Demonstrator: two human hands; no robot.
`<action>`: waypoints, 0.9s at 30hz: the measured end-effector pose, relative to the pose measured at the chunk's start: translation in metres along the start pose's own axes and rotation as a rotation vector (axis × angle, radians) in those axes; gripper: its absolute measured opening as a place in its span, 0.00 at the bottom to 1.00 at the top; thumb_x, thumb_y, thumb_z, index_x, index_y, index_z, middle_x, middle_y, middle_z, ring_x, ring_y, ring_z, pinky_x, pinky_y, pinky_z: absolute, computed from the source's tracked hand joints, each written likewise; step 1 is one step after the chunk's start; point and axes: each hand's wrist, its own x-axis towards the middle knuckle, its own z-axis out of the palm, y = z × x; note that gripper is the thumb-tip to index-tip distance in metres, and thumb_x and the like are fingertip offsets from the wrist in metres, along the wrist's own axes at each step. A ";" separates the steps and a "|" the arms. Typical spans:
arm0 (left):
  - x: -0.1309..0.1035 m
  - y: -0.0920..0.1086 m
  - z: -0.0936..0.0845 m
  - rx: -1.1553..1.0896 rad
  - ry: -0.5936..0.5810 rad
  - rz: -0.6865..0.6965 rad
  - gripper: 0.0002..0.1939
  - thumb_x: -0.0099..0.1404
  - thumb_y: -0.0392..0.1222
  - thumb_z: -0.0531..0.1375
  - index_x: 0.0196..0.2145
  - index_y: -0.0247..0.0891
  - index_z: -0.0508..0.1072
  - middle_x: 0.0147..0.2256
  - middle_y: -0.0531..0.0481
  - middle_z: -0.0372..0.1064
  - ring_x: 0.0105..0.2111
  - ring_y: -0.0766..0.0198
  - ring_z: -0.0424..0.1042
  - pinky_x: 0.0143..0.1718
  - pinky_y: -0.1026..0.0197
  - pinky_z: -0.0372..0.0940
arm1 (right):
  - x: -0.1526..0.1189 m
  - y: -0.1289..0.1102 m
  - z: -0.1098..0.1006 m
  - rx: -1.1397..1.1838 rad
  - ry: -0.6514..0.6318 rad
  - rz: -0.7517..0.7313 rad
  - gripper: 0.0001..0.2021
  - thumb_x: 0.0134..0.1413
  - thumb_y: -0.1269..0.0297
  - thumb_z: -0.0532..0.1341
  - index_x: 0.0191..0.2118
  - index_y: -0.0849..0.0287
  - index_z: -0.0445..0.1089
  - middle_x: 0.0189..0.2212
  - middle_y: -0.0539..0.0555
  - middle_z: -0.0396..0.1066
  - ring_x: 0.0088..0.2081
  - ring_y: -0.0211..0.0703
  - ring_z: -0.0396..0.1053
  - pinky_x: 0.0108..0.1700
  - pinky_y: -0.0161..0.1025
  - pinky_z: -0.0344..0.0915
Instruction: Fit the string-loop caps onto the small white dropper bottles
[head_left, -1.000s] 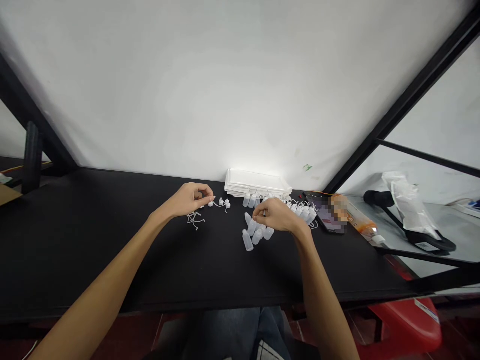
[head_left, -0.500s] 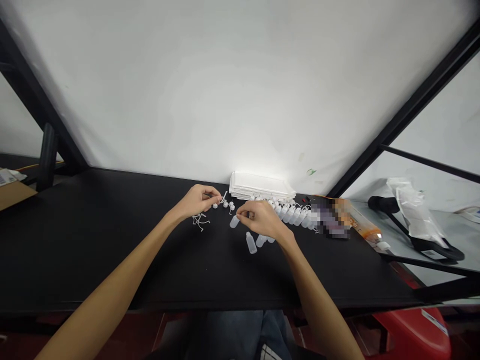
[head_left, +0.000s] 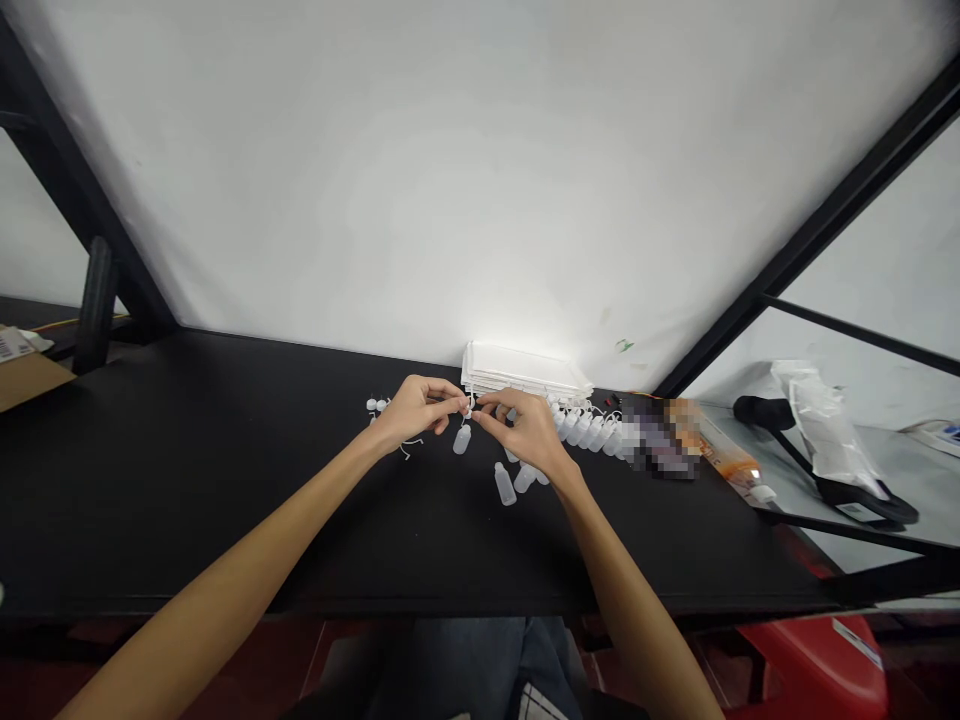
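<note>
A small translucent squeeze bottle [head_left: 462, 440] stands slightly tilted on the black table, just below my meeting fingertips. At its top is a small white cap with a thin strap [head_left: 471, 400], pinched by my left hand [head_left: 420, 412]. From the other side my right hand [head_left: 525, 430] pinches the same white piece with thumb and forefinger; the fingertips partly hide it. Nearer me lie a loose bottle [head_left: 505, 484] and another bottle [head_left: 525, 478], partly hidden by my right wrist. White caps [head_left: 372, 405] and thin white straps [head_left: 409, 450] lie around my left hand.
Behind my hands a stack of flat white pieces [head_left: 525, 368] rests against the wall. Rows of capped bottles [head_left: 589, 432] stand to the right. Farther right are a blurred-out object [head_left: 664, 440], an orange-labelled plastic bottle [head_left: 731, 460] and a black frame bar [head_left: 750, 280].
My left hand has moved right with the white cap and strap, to the bottle top. My right fingers have shifted up from the bottle to the white piece.
</note>
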 end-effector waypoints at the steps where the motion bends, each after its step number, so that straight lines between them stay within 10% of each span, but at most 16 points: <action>1: 0.000 0.000 0.001 0.000 -0.001 -0.008 0.17 0.59 0.52 0.64 0.32 0.32 0.76 0.27 0.45 0.74 0.16 0.74 0.61 0.16 0.68 0.53 | 0.000 0.000 0.001 0.024 0.036 -0.010 0.08 0.54 0.60 0.64 0.38 0.57 0.75 0.30 0.50 0.76 0.26 0.36 0.68 0.34 0.35 0.62; 20: 0.000 -0.004 0.006 -0.089 -0.024 -0.022 0.17 0.57 0.52 0.66 0.33 0.32 0.80 0.30 0.42 0.76 0.15 0.73 0.63 0.15 0.67 0.47 | -0.003 0.001 0.010 0.145 0.079 -0.002 0.07 0.57 0.61 0.60 0.35 0.56 0.75 0.34 0.53 0.76 0.28 0.38 0.71 0.28 0.34 0.63; 27: 0.000 0.005 -0.011 0.298 -0.053 -0.030 0.22 0.54 0.56 0.66 0.37 0.34 0.80 0.24 0.49 0.72 0.18 0.71 0.60 0.21 0.65 0.53 | 0.000 0.012 -0.005 0.292 0.109 0.087 0.06 0.55 0.64 0.60 0.33 0.59 0.74 0.28 0.52 0.75 0.26 0.39 0.74 0.27 0.32 0.64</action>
